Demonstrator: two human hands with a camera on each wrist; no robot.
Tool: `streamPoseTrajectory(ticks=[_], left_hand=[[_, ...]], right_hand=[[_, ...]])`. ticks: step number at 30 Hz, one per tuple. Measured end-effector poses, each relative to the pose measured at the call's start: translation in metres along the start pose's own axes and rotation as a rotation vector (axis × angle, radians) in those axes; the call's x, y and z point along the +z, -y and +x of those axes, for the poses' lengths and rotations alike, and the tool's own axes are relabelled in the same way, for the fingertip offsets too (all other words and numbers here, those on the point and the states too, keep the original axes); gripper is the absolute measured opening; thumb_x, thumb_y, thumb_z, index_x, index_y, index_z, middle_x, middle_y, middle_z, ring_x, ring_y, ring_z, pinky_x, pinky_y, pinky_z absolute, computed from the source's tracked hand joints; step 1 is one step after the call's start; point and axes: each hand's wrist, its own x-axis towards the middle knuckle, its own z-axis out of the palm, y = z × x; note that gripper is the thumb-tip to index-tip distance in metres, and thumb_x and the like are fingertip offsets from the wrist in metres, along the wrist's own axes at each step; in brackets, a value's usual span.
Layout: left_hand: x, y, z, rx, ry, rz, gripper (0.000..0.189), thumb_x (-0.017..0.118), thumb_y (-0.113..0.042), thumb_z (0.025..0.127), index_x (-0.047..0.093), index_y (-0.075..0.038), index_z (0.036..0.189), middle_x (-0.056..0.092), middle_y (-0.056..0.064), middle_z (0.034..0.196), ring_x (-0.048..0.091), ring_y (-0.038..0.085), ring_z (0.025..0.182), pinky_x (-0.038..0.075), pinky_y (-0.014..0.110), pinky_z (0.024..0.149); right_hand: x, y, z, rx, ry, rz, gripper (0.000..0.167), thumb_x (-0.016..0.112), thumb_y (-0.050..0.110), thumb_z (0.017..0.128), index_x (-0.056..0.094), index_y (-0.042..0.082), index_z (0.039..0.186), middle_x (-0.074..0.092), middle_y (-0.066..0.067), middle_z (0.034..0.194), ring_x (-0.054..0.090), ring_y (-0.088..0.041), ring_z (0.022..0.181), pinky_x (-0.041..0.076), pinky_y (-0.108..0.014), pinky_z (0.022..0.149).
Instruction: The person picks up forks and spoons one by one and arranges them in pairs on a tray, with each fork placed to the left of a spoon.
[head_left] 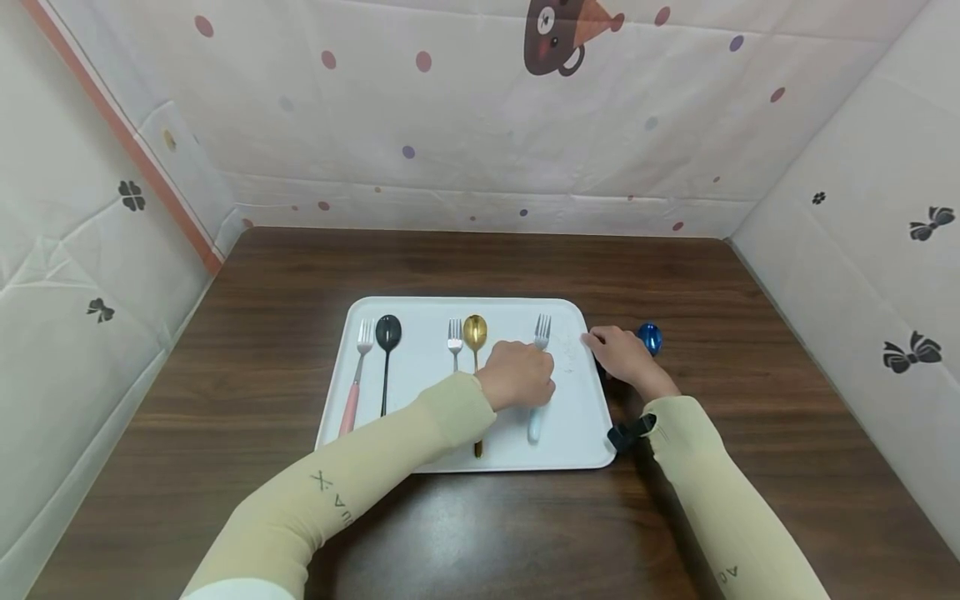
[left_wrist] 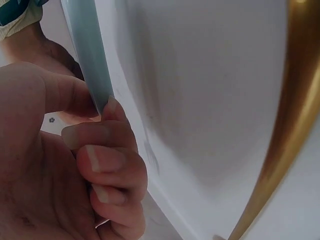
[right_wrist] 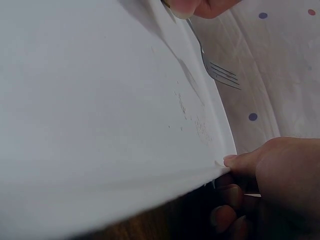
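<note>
My left hand (head_left: 519, 377) is over the right part of a white tray (head_left: 573, 442). Its thumb and forefinger pinch a fork with a light blue handle (head_left: 536, 425); the left wrist view shows the handle (left_wrist: 90, 55) between the fingertips, the other fingers curled. The fork's silver tines (right_wrist: 220, 72) appear in the right wrist view. At the tray's right edge, my right hand (head_left: 622, 357) grips the rim, thumb on top and fingers below. Left of the held fork lies a gold spoon (head_left: 475, 331), its handle partly hidden by my left wrist.
Also on the tray lie a silver fork (head_left: 454, 333), a black spoon (head_left: 387, 332) and a pink-handled fork (head_left: 350, 407). A blue spoon (head_left: 650, 337) shows beyond my right hand, partly hidden. Printed cloth walls (head_left: 465, 117) enclose the brown wooden table (head_left: 480, 533).
</note>
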Motion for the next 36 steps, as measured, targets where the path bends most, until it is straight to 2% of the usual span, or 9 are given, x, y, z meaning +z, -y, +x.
streamPoseTrajectory(ticks=[8, 16, 24, 36], left_hand=[[0.001, -0.003, 0.003, 0.006, -0.015, 0.006, 0.026, 0.048, -0.035, 0.095, 0.059, -0.017, 0.080, 0.055, -0.002, 0.071, 0.052, 0.015, 0.060, 0.041, 0.031, 0.053], [0.000, -0.009, 0.007, -0.001, -0.020, -0.024, 0.026, 0.048, -0.033, 0.095, 0.058, -0.017, 0.076, 0.052, -0.002, 0.067, 0.049, 0.014, 0.058, 0.040, 0.031, 0.052], [0.002, -0.011, 0.010, -0.010, -0.046, -0.067, 0.027, 0.048, -0.033, 0.095, 0.059, -0.017, 0.075, 0.055, -0.001, 0.072, 0.050, 0.015, 0.060, 0.041, 0.032, 0.052], [0.002, -0.013, 0.013, -0.027, -0.032, -0.115, 0.027, 0.047, -0.031, 0.095, 0.057, -0.018, 0.074, 0.055, 0.000, 0.073, 0.051, 0.015, 0.063, 0.041, 0.032, 0.053]], right_hand=[[0.000, -0.001, 0.001, -0.001, -0.001, -0.002, 0.041, 0.038, 0.038, 0.103, 0.061, 0.008, 0.115, 0.059, -0.009, 0.078, 0.056, -0.020, 0.066, 0.047, -0.030, 0.064], [-0.001, -0.001, 0.000, 0.013, 0.003, 0.000, 0.039, 0.039, 0.038, 0.103, 0.061, 0.009, 0.115, 0.059, -0.009, 0.079, 0.056, -0.020, 0.066, 0.047, -0.030, 0.064], [-0.002, -0.001, 0.000, 0.005, 0.013, 0.005, 0.038, 0.038, 0.037, 0.103, 0.061, 0.009, 0.112, 0.059, -0.009, 0.080, 0.056, -0.021, 0.064, 0.047, -0.030, 0.064], [-0.001, 0.002, -0.001, 0.016, 0.015, 0.009, 0.038, 0.039, 0.037, 0.103, 0.061, 0.008, 0.115, 0.059, -0.010, 0.079, 0.056, -0.020, 0.063, 0.046, -0.030, 0.064]])
